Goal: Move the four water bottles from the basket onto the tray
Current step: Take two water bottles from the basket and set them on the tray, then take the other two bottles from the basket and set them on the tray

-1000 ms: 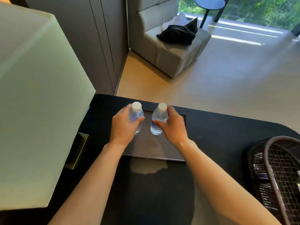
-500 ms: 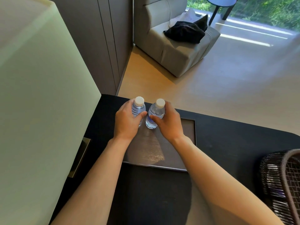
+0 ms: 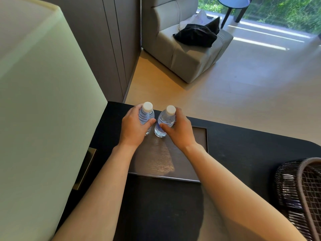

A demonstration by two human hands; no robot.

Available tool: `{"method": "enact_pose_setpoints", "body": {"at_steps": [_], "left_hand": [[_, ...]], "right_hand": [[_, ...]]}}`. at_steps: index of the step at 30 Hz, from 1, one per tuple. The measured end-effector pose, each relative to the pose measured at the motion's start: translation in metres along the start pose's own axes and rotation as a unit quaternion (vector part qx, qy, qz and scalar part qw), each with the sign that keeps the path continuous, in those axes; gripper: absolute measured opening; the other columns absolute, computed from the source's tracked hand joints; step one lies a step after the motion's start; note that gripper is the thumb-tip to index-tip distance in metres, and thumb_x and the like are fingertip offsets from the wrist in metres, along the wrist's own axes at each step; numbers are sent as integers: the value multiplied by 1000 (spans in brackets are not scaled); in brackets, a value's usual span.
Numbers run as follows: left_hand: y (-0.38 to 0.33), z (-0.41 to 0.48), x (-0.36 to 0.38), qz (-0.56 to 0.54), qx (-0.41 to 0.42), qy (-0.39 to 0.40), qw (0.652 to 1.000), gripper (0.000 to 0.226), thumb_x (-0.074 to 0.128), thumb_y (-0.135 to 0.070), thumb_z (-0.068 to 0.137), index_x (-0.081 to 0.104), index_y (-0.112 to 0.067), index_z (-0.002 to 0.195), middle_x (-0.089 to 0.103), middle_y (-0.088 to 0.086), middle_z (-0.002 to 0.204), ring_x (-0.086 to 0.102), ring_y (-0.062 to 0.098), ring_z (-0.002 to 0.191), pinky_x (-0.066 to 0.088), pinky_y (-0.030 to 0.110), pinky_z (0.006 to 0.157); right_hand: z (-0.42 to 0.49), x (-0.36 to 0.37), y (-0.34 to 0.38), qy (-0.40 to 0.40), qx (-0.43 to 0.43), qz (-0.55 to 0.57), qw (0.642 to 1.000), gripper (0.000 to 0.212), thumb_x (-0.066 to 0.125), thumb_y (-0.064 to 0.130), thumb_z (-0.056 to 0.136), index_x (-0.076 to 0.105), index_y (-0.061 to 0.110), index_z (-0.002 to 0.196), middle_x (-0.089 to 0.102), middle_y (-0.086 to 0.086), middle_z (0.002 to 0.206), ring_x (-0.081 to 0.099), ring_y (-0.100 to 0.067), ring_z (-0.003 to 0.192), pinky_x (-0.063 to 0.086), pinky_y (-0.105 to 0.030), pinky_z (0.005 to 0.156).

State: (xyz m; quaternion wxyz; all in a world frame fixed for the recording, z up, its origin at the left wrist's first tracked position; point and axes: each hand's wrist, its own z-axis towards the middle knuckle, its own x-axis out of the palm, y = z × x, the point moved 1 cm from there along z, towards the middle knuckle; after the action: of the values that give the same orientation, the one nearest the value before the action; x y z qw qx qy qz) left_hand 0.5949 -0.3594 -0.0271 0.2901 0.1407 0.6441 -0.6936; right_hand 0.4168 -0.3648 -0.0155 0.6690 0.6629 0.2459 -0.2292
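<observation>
Two bare forearms reach in from the lower edge of the frame, uncovered from the elbow region down to the wrists, with no sleeve cloth showing anywhere along them. The left hand and the right hand wear no gloves. The wrists and the visible fingers carry no watch, band or ring. The fingernails that show are short and unpainted. Nothing else of the person appears.

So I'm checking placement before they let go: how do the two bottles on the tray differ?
The left bottle stands nearly upright in the left hand; the right bottle leans, cap tipped right, in the right hand. The left bottle sits at the tray's far left corner; the right bottle sits further in. Both are clear, white-capped and gripped.
</observation>
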Motion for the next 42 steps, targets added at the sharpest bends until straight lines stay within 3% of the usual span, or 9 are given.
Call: {"method": "enact_pose_setpoints", "body": {"at_steps": [4,7,13,16,21,28,34,38,42], "left_hand": [[0,0,-5,-2,-32,23,999,78,88,-33,77,54,-13,144,65,7,138,60,21,128,52,40,106],[-1,-4,-10,9,-63,33,997,89,87,-43,76,47,-14,150,58,9,148,53,25,138,48,48,111],[-13,-52,-17,-6,-113,24,993,91,85,-31,82,38,-7,156,50,17,155,49,29,143,43,42,115],[-22,-95,-12,17,-125,44,991,79,82,-32,84,46,-9,151,56,14,149,53,28,137,44,35,108],[-50,-176,12,95,-126,138,978,59,71,-42,90,60,-11,139,67,8,131,64,23,120,51,35,97],[-135,-298,75,146,-74,236,958,47,60,-45,95,65,-15,130,71,3,123,67,22,111,54,38,94],[-222,-384,144,173,-22,277,945,36,56,-44,99,67,-17,120,69,-1,106,62,14,89,46,29,74],[-272,-420,189,183,16,304,935,31,55,-44,100,67,-20,115,68,-4,99,63,11,84,49,28,70],[-311,-437,232,184,45,319,929,26,57,-43,100,67,-22,112,67,-5,94,64,10,82,52,28,67]], "right_hand": [[-4,-4,4,14,11,-3,1000,76,87,26,80,45,19,144,64,-5,137,60,-25,125,53,-46,103],[-11,-12,2,31,23,-26,999,80,85,28,83,41,13,149,56,-9,145,52,-26,134,43,-32,104],[-55,-38,-17,44,51,-120,990,80,76,40,89,37,11,153,46,-12,155,49,-28,139,45,-41,108],[-89,-57,-31,52,60,-149,986,77,73,44,91,40,12,153,47,-11,155,52,-27,136,50,-45,108],[-163,-106,-65,66,82,-180,978,67,69,46,92,47,13,147,55,-10,147,58,-28,129,52,-48,104],[-286,-200,-129,91,124,-202,967,56,65,46,95,55,12,138,64,-10,132,64,-30,117,53,-42,95],[-379,-291,-185,53,158,-185,969,57,67,47,94,54,17,141,63,-6,135,65,-24,118,52,-37,95],[-421,-350,-222,18,189,-186,964,51,67,50,92,57,20,133,65,-2,121,63,-16,98,53,-33,80],[-443,-398,-250,-10,224,-190,956,41,68,46,92,59,19,121,65,-2,109,64,-19,92,55,-37,80]]}}
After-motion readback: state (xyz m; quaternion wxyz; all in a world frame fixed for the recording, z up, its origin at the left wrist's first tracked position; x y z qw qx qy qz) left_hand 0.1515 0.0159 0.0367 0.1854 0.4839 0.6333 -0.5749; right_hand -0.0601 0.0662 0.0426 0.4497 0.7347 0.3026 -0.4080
